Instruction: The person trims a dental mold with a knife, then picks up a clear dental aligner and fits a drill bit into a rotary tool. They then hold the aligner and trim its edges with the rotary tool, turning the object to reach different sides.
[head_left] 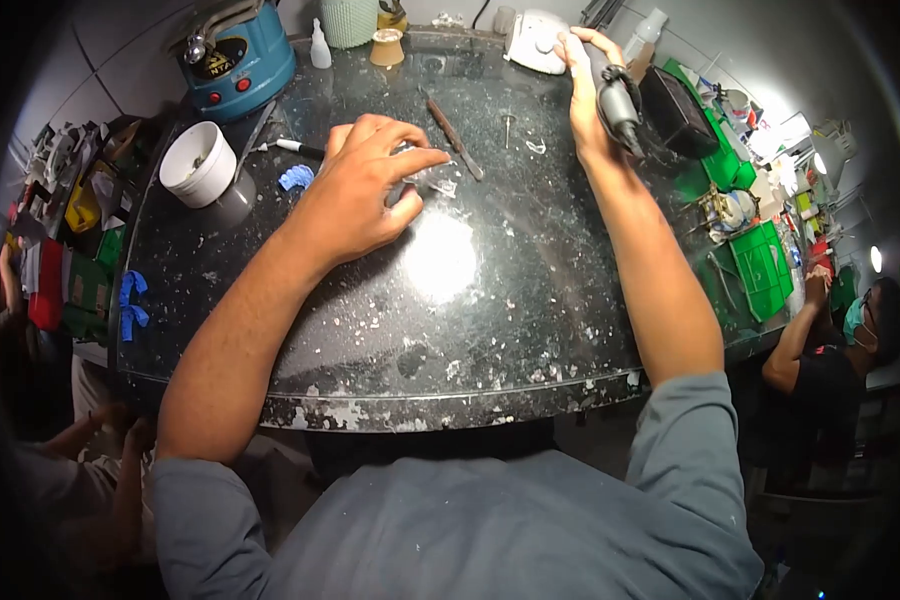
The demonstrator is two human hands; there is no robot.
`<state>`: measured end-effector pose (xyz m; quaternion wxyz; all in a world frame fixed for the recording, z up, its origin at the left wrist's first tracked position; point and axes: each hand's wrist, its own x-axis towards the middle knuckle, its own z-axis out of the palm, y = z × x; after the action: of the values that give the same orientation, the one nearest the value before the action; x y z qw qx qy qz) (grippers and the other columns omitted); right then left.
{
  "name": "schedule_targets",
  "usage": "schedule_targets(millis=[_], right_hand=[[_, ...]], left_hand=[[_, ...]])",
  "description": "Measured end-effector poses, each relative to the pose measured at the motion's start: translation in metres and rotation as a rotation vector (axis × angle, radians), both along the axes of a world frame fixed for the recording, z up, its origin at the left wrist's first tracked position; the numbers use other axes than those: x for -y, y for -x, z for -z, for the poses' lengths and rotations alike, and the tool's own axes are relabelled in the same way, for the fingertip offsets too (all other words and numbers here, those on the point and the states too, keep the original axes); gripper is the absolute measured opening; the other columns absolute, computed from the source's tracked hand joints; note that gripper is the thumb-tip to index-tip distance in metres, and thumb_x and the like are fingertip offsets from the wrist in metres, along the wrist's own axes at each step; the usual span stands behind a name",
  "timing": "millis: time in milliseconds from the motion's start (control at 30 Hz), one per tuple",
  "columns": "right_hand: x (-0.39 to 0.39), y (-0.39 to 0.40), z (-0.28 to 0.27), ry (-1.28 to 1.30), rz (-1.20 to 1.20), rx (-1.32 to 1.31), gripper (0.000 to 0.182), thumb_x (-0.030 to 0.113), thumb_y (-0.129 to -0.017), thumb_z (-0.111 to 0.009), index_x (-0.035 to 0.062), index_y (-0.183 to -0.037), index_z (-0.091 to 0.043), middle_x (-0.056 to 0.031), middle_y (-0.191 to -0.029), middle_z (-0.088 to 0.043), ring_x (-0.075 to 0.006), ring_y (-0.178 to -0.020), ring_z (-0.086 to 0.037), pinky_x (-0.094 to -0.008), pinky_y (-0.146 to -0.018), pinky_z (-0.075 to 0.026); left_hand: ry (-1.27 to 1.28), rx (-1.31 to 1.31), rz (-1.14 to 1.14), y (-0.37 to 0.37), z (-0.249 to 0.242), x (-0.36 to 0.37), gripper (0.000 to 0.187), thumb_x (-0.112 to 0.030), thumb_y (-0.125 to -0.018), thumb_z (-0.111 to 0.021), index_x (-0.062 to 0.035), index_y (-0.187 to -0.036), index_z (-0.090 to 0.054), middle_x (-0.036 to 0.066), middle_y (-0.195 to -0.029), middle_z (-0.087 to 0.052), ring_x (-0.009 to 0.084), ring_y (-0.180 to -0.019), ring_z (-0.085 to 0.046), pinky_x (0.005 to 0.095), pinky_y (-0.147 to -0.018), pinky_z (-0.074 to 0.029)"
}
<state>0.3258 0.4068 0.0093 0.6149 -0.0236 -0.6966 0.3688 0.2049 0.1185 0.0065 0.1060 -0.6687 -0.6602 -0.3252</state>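
Observation:
My left hand [365,185] hovers over the dark worktop [370,330], its fingers bent and the thumb apart from the index finger. Small clear, whitish pieces [442,186] show close to its fingertips; I cannot make out their kind. At the back right, my right hand [585,85] is wrapped around a dark rotary handpiece [620,110], whose tip points down towards me. A white control box [537,42] stands right beside that hand. A brown-handled carving tool [450,135] and a small bur [508,128] lie between my two hands.
A white bowl [198,165], a black marker [298,148] and blue scraps [296,178] are on the left. A blue machine [235,65] stands behind them. Green trays [760,270] line the right side. A masked person [830,350] sits at the right.

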Motion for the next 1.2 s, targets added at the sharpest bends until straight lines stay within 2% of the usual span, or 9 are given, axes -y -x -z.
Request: schedule_targets(millis=[100, 267, 400, 700, 800, 867, 933, 1000, 1200], right_hand=[[0.069, -0.031, -0.015, 0.138, -0.148, 0.133, 0.023, 0.015, -0.100, -0.061, 0.0030, -0.120, -0.059, -0.0139, -0.114, -0.069, -0.0201, -0.104, -0.069, -0.0340, -0.096, -0.052], [0.119, -0.050, 0.002, -0.086, -0.150, 0.254, 0.021, 0.011, -0.091, -0.072, 0.0039, -0.109, -0.065, -0.0083, -0.105, -0.070, -0.0186, -0.098, -0.068, -0.0318, -0.088, -0.055], [0.133, -0.049, 0.009, -0.202, -0.304, 0.174, 0.032, 0.007, -0.079, -0.081, 0.0073, -0.108, -0.067, -0.0052, -0.102, -0.071, -0.0169, -0.095, -0.069, -0.0290, -0.085, -0.055], [0.145, -0.065, 0.002, -0.190, -0.401, 0.285, 0.032, 0.002, -0.081, -0.078, 0.0042, -0.110, -0.065, -0.0068, -0.102, -0.069, -0.0158, -0.094, -0.071, -0.0272, -0.083, -0.058], [0.142, -0.062, 0.005, -0.126, -0.434, 0.299, 0.032, -0.002, -0.080, -0.076, 0.0032, -0.109, -0.065, -0.0075, -0.104, -0.068, -0.0153, -0.095, -0.070, -0.0273, -0.084, -0.058], [0.138, -0.065, 0.004, -0.122, -0.365, 0.300, 0.030, -0.005, -0.080, -0.072, 0.0021, -0.109, -0.065, -0.0081, -0.105, -0.068, -0.0151, -0.096, -0.068, -0.0278, -0.085, -0.057], [0.128, -0.062, 0.014, 0.001, -0.378, 0.297, 0.027, -0.005, -0.082, -0.067, 0.0016, -0.108, -0.065, -0.0079, -0.104, -0.068, -0.0153, -0.096, -0.067, -0.0298, -0.086, -0.055], [0.126, -0.064, 0.014, 0.072, -0.319, 0.339, 0.026, -0.004, -0.083, -0.066, 0.0010, -0.109, -0.063, -0.0079, -0.101, -0.069, -0.0151, -0.096, -0.068, -0.0302, -0.087, -0.055], [0.135, -0.064, 0.008, 0.071, -0.304, 0.335, 0.023, -0.004, -0.087, -0.067, 0.0008, -0.109, -0.061, -0.0084, -0.101, -0.068, -0.0154, -0.097, -0.069, -0.0290, -0.088, -0.054]], left_hand=[[0.063, -0.136, 0.048, 0.002, 0.013, -0.008, 0.026, -0.012, -0.079, -0.076, -0.0155, -0.104, -0.072, 0.003, -0.124, -0.062, 0.0266, -0.122, -0.050, 0.0433, -0.104, -0.033], [-0.052, -0.216, 0.002, -0.008, 0.000, -0.009, 0.020, -0.021, -0.087, -0.074, -0.0102, -0.103, -0.072, 0.002, -0.112, -0.068, 0.0215, -0.115, -0.056, 0.0405, -0.104, -0.032], [-0.030, 0.031, 0.015, -0.023, -0.017, 0.000, 0.022, -0.030, -0.091, -0.070, -0.0101, -0.099, -0.076, 0.005, -0.096, -0.074, 0.0218, -0.098, -0.064, 0.0392, -0.099, -0.035], [0.086, 0.371, -0.026, -0.056, -0.037, 0.029, 0.023, -0.014, -0.089, -0.072, -0.0030, -0.109, -0.073, 0.011, -0.104, -0.073, 0.0244, -0.101, -0.067, 0.0372, -0.093, -0.049], [-0.322, -0.057, -0.106, -0.073, -0.051, 0.040, 0.041, -0.034, -0.086, -0.075, -0.0004, -0.109, -0.070, 0.015, -0.106, -0.069, 0.0283, -0.094, -0.065, 0.0390, -0.086, -0.050], [-0.401, 0.474, 0.346, -0.101, -0.066, 0.061, 0.062, -0.059, -0.090, -0.062, -0.0018, -0.114, -0.067, 0.010, -0.090, -0.066, 0.0284, -0.095, -0.063, 0.0375, -0.089, -0.049], [-0.173, 1.109, 0.915, -0.145, -0.078, 0.078, 0.073, -0.076, -0.085, -0.056, -0.0045, -0.081, -0.070, 0.008, -0.084, -0.064, 0.0233, -0.081, -0.061, 0.0413, -0.081, -0.046], [-0.110, 1.297, 0.890, -0.176, -0.088, 0.096, 0.067, -0.073, -0.083, -0.062, -0.0070, -0.075, -0.072, 0.010, -0.085, -0.068, 0.0238, -0.079, -0.063, 0.0404, -0.076, -0.047], [-0.909, 0.700, 1.579, -0.184, -0.066, 0.025, 0.088, -0.071, -0.085, -0.060, 0.0150, -0.105, -0.061, 0.021, -0.095, -0.067, 0.0341, -0.089, -0.066, 0.0323, -0.074, -0.050]])
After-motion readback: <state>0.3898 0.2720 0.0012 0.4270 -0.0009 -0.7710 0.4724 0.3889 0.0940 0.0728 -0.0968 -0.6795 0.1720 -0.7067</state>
